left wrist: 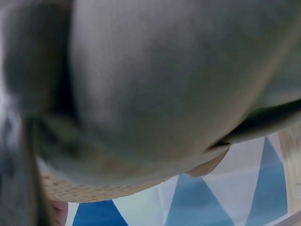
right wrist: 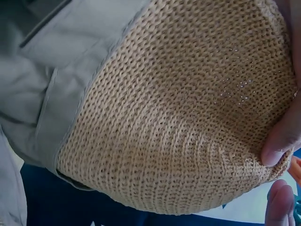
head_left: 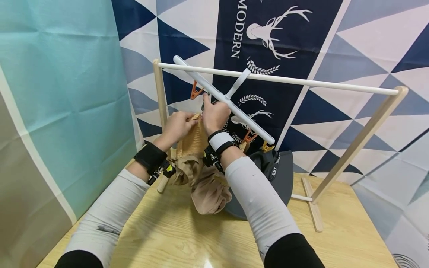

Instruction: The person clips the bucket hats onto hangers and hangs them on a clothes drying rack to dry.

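My left hand (head_left: pixel 175 126) pinches the upper edge of a straw-coloured knitted hat (head_left: pixel 192 143), which hangs down with its beige cloth part (head_left: pixel 186 169) lowest. Close beside it my right hand (head_left: pixel 216 113) has its fingers bent at a dark clip (head_left: pixel 203 105) under the slanting white hanger (head_left: pixel 218 95); the hand hides most of that clip. The right wrist view shows the knit up close, with fingertips (right wrist: pixel 280 146) on its edge. Grey-looking cloth (left wrist: pixel 160 84) fills most of the left wrist view. An orange clip (head_left: pixel 195 91) on the hanger is left of my hands.
The hanger's hook (head_left: pixel 239 82) sits on the rack's white rod (head_left: pixel 301 80). Another orange clip (head_left: pixel 248 136) and a yellow clip (head_left: pixel 267 147) hold headwear at the right end, including a dark cap (head_left: pixel 285 178). Wooden rack posts (head_left: pixel 362 141) stand on the table (head_left: pixel 174 230).
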`<state>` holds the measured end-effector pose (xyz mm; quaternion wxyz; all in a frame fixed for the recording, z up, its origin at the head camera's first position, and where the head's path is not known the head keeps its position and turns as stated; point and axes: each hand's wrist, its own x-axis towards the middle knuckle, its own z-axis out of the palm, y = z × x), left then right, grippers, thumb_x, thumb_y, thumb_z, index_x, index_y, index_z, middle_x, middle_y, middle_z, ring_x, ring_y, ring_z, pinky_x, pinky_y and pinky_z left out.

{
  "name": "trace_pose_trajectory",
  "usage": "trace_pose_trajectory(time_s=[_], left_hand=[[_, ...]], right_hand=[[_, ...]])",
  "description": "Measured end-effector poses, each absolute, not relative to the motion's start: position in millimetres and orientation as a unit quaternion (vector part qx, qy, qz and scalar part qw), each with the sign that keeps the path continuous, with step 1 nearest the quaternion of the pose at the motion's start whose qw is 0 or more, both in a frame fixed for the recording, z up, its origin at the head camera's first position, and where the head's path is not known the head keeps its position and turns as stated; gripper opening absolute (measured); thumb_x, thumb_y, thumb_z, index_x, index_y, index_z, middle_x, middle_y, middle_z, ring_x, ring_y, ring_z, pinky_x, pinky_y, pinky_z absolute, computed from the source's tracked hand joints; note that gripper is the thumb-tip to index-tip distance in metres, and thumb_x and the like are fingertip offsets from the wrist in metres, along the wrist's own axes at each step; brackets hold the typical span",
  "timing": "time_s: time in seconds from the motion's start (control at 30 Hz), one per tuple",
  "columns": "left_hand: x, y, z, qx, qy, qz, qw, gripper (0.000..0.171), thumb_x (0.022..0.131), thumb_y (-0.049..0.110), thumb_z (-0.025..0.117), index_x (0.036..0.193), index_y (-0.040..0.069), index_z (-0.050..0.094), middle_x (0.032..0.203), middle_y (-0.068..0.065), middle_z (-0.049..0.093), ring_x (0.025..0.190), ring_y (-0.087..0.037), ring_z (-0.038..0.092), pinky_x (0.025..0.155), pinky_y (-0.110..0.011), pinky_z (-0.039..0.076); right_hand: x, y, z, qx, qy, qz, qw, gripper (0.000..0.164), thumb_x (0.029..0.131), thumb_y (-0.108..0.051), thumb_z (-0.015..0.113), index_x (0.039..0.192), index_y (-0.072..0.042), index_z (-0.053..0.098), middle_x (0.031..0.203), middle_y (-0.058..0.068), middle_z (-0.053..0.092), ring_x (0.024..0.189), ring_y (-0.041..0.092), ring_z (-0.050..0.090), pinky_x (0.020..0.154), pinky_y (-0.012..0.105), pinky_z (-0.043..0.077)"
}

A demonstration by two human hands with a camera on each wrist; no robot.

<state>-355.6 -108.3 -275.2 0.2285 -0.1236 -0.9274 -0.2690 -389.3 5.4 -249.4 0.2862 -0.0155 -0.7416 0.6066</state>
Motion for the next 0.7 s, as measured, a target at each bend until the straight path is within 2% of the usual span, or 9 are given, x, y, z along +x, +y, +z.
trace_pose_trajectory(time_s=[0.13,0.23,0.4,0.5,0.63,0.7], left_hand=[[-355.6,-108.0,-276.0,-0.134,-0.922,-0.261,0.252,0.021,0.098,0.020,0.060,0.105,0.004,0.073,0.088,-0.016,0.072,0.071,-0.026,0.066,0.061,-0.032,0.046],[-356.2,-107.3,-276.2,-0.144,-0.916,-0.252,0.276,0.019,0.097,0.019,0.061,0.099,0.004,0.073,0.084,-0.015,0.072,0.070,-0.026,0.066,0.061,-0.033,0.047],[-358.2,-105.0,-276.0,-0.148,-0.913,-0.255,0.283,0.022,0.096,0.020,0.063,0.106,0.005,0.074,0.091,-0.015,0.074,0.076,-0.027,0.069,0.067,-0.038,0.052],[-358.7,-105.4,-276.6,-0.137,-0.917,-0.263,0.267,0.025,0.096,0.020,0.063,0.112,0.005,0.073,0.095,-0.016,0.074,0.080,-0.028,0.070,0.069,-0.039,0.053],[-358.8,-106.9,-277.4,-0.125,-0.920,-0.274,0.251,0.028,0.096,0.020,0.063,0.118,0.005,0.071,0.100,-0.017,0.074,0.083,-0.029,0.071,0.071,-0.039,0.054],[-359.5,-107.0,-277.8,-0.124,-0.919,-0.279,0.248,0.029,0.096,0.021,0.063,0.119,0.005,0.070,0.101,-0.017,0.074,0.083,-0.029,0.071,0.072,-0.039,0.054]], right_hand=[[-389.9,7.1,-250.5,0.005,-0.764,0.572,0.299,0.054,0.092,-0.036,0.063,0.045,-0.018,0.043,0.042,-0.004,0.043,0.044,0.016,0.047,0.046,0.027,0.032],[-390.5,8.4,-250.8,0.015,-0.782,0.541,0.309,0.050,0.092,-0.035,0.061,0.047,-0.015,0.052,0.046,0.000,0.050,0.050,0.021,0.055,0.049,0.028,0.035],[-391.0,10.5,-250.2,-0.001,-0.783,0.549,0.292,0.042,0.090,-0.037,0.066,0.059,-0.007,0.069,0.056,0.005,0.064,0.059,0.023,0.064,0.054,0.028,0.042],[-390.2,12.0,-250.0,-0.017,-0.781,0.559,0.279,0.041,0.090,-0.035,0.067,0.060,-0.007,0.067,0.056,0.003,0.061,0.058,0.021,0.061,0.055,0.029,0.043],[-391.0,13.4,-251.4,-0.022,-0.777,0.568,0.270,0.042,0.090,-0.035,0.069,0.058,-0.010,0.059,0.051,-0.002,0.051,0.052,0.017,0.053,0.054,0.029,0.040],[-392.9,14.5,-252.7,-0.017,-0.772,0.575,0.270,0.041,0.091,-0.035,0.069,0.061,-0.008,0.060,0.051,-0.003,0.049,0.051,0.014,0.050,0.055,0.027,0.039]])
